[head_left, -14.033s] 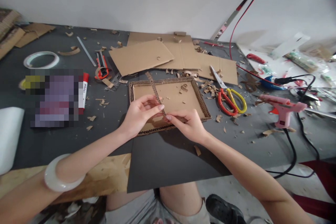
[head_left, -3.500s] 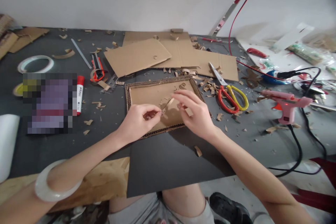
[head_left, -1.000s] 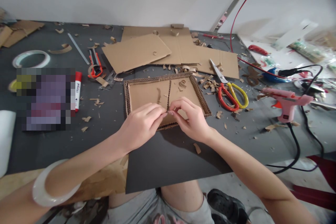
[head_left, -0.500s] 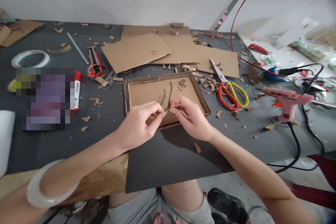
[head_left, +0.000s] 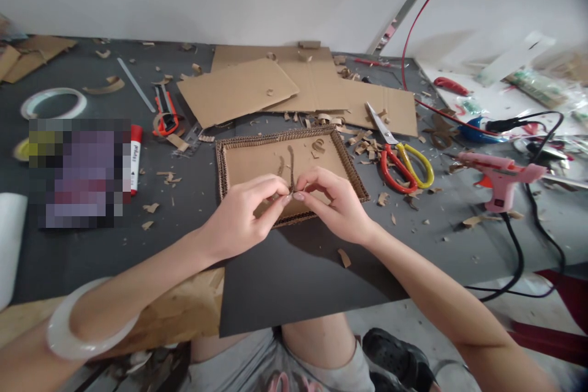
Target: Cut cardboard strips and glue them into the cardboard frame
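A shallow cardboard tray with corrugated strip walls lies on the dark table. Over its near side, my left hand and my right hand meet fingertip to fingertip, both pinching a thin cardboard strip. The strip's free end points up and away from me. Inside the tray lie a curled scrap and another short strip piece. My fingers hide the lower part of the held strip.
Red-and-yellow scissors and a pink glue gun lie on the right. Cardboard sheets are behind the tray. On the left are an orange cutter, a red marker and a tape roll. Scraps are scattered about.
The strip's free end has swung to the left and now stands straighter. My fingertips have come slightly closer together.
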Demonstrator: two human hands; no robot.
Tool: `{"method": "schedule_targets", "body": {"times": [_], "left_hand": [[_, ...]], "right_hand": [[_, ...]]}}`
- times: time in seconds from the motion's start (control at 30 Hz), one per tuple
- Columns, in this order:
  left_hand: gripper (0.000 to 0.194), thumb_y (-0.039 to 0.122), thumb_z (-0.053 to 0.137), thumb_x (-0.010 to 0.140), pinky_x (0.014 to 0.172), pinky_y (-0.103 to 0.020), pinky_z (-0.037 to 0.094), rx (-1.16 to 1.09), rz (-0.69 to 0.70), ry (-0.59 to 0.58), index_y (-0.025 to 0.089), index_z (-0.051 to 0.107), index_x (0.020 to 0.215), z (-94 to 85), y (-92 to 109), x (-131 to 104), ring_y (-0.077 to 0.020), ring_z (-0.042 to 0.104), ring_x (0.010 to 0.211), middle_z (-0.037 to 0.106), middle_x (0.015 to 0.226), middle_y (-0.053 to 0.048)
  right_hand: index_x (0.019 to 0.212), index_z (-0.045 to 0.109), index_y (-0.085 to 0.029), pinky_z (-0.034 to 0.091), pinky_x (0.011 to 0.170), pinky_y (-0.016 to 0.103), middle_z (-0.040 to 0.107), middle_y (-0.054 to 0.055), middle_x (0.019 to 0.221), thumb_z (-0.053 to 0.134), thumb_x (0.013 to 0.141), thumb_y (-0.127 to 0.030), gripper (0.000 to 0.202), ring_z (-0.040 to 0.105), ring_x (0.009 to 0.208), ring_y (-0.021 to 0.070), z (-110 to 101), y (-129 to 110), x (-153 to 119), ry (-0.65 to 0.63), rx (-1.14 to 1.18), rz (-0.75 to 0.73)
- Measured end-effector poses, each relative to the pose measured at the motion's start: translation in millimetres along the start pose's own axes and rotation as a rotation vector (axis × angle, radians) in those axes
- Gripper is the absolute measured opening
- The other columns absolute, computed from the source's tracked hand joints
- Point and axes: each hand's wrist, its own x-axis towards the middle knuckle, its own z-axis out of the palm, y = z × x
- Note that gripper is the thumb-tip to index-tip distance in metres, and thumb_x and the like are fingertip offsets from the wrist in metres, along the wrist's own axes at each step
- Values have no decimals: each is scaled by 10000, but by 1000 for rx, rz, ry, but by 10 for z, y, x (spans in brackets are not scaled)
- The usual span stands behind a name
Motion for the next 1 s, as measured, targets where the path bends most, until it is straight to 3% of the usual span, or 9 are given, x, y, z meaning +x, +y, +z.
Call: {"method": "schedule_targets", "body": {"times": [0.13,0.27,1.0], "left_hand": [[117,126,481,879,779,-188,433,-28,56,-18,140,574,811,-19,-26,-1,-107,607,847,643,908,-37],[61,192,555,850,764,-204,454,0,77,-18,137,578,834,-5,-52,-2,-128,620,841,653,925,-49],[134,194,495,884,820,-234,490,19,32,4,164,607,817,-6,-26,10,-146,645,909,683,978,-48]], "right_hand": [[830,554,-189,466,660,217,583,1,807,556,861,-179,33,550,741,91,-10,-9,10,-22,83,7],[802,561,-188,461,675,214,591,-5,789,571,853,-168,55,553,736,87,-12,-26,4,-32,75,-14],[832,508,-185,460,686,245,551,8,790,507,874,-177,42,521,723,99,-15,-27,-1,-14,60,12]]}}
